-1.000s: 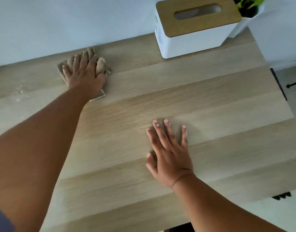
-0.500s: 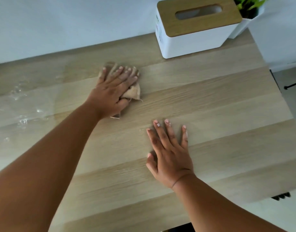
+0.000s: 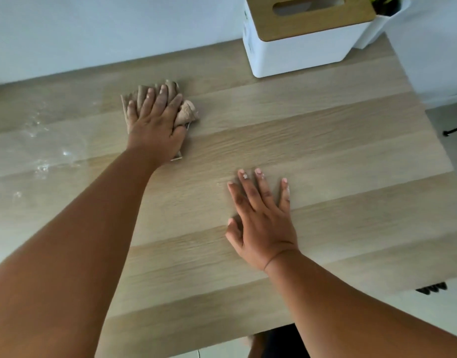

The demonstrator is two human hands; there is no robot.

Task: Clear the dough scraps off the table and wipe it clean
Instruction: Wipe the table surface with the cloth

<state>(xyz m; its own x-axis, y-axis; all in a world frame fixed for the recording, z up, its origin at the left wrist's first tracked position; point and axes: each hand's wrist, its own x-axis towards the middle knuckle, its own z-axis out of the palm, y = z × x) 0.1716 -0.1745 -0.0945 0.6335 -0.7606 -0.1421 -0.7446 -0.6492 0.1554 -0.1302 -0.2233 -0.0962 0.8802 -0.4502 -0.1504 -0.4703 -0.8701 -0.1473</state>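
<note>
Pressing down on the cloth, my left hand lies flat on it with straight fingers spread out. Half a second ago this hand and the cloth were a bit lower and more to the right; now they sit higher up, closer to the wall. My right hand has not moved. It rests flat on the table, fingers straight, holding nothing. The cloth is tan, soft and all bunched up, poking out past my fingers. The table is smooth, pale wood with long stripes. Shiny wet streaks show at the left side. A white tissue box with a wooden lid stands at the back, just beside a white plant pot.
</note>
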